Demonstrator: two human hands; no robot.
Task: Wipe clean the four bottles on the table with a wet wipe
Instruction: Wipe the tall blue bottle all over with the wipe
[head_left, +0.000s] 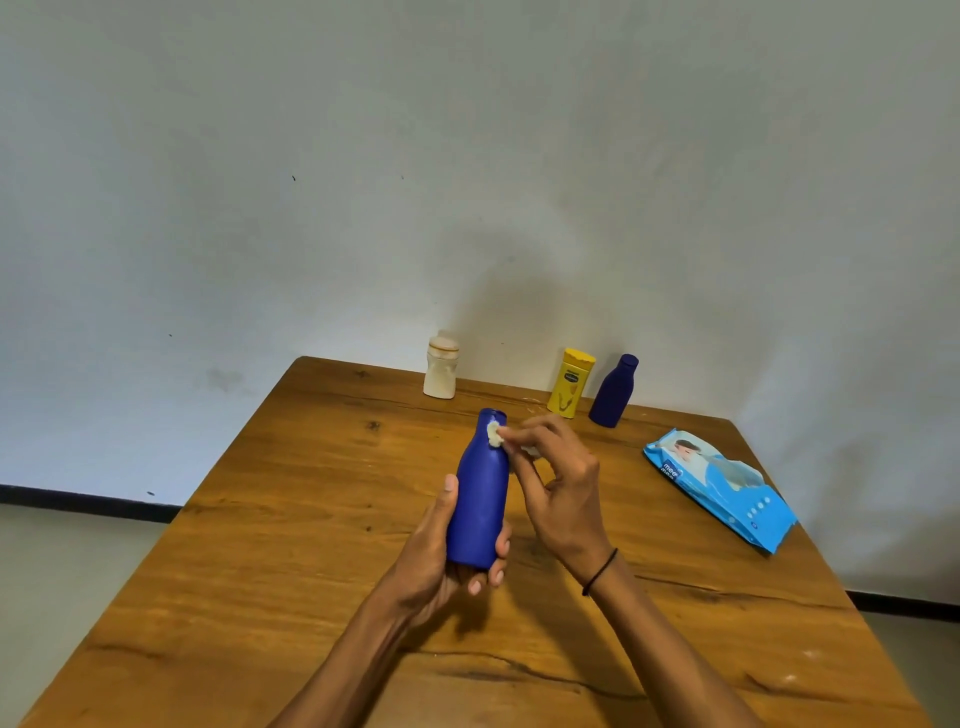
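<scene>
Left hand (441, 551) wrapped around the lower body of a blue bottle (480, 499), held tilted above the wooden surface (270, 545). Right hand (558, 488) fingers (514, 434) pinching a small wet wipe (494, 434) against the bottle's neck. Cream bottle (441, 368), yellow bottle (570, 383), second blue bottle (614, 391) upright by the wall. Wipes pack (719, 488) to the right.

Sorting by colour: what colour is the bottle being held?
Dark blue bottle, seen in the head view.

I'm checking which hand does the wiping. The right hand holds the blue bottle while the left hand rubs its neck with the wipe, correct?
No, the hands are swapped. In the head view the left hand holds the blue bottle, and the right hand rubs its neck with the wipe.
</scene>
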